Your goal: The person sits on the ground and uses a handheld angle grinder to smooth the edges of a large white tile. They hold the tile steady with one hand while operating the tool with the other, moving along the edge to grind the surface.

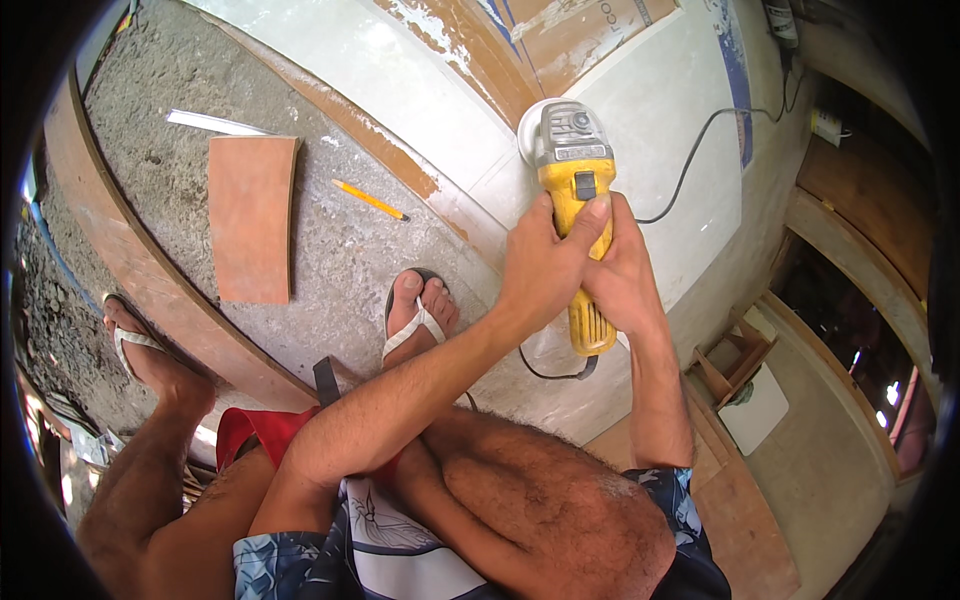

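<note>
A yellow angle grinder with a grey head lies between my two hands. My left hand wraps its body just below the dark switch, with the thumb across the top. From the other side my right hand grips the same body, its palm partly hidden behind the tool. The pale round disc shows at the left of the head, over a white board. I cannot tell whether the disc touches the board or turns.
Brown cardboard lies beyond the grinder. A dark cord runs off right. On the rough floor are a reddish-brown panel, an orange pencil and a pale strip. A long curved board crosses at left; a small wooden box stands right.
</note>
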The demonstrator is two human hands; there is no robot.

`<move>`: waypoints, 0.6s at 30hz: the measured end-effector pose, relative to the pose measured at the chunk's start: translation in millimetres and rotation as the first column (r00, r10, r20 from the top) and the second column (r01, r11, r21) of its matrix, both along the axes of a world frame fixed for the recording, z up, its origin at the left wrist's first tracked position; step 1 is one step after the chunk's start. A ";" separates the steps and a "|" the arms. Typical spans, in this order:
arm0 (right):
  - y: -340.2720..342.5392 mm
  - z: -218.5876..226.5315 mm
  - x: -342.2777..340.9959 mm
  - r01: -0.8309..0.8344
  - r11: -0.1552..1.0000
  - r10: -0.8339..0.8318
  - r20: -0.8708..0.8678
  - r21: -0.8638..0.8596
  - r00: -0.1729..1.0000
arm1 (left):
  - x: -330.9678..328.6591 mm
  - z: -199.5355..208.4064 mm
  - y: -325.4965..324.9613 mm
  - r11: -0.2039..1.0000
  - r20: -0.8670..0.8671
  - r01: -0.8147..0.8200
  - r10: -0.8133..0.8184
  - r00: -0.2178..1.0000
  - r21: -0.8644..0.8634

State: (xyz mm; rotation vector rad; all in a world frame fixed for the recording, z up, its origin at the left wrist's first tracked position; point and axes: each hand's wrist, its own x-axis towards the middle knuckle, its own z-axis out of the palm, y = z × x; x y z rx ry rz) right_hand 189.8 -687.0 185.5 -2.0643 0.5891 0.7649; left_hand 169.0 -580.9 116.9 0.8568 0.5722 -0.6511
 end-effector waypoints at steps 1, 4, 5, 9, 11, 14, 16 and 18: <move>-0.1 0.4 0.0 -0.006 1.000 0.006 0.000 -0.012 1.000 | 0.3 -0.1 -0.5 1.000 -0.003 0.018 -0.018 1.000 0.013; 4.5 4.4 3.8 -0.014 1.000 0.014 -0.006 -0.018 1.000 | 0.9 -0.4 -0.3 0.999 -0.002 0.024 -0.024 1.000 0.020; 4.2 5.2 3.8 -0.023 0.999 0.023 -0.005 -0.026 1.000 | 1.5 0.8 0.0 1.000 0.002 0.022 -0.022 1.000 0.015; 0.2 2.1 -0.2 -0.021 1.000 0.021 0.010 0.005 1.000 | -0.2 4.4 1.5 1.000 0.001 0.011 -0.011 1.000 0.004; -1.2 0.0 -2.1 -0.007 1.000 0.006 0.015 0.024 1.000 | -2.2 4.5 0.0 0.999 -0.002 -0.033 0.033 0.999 -0.004; -1.0 0.3 -2.0 -0.003 1.000 0.004 0.012 -0.008 1.000 | -1.7 1.1 -2.6 1.000 0.002 0.001 -0.001 1.000 -0.010; 0.6 3.6 -1.7 -0.016 0.999 0.016 0.011 -0.051 1.000 | -1.9 0.8 -1.5 0.999 0.007 0.045 -0.045 0.999 0.022; 0.4 3.0 -7.3 -0.014 0.999 0.016 0.048 -0.037 0.999 | -1.1 4.8 2.2 0.997 0.021 0.061 -0.062 0.998 0.040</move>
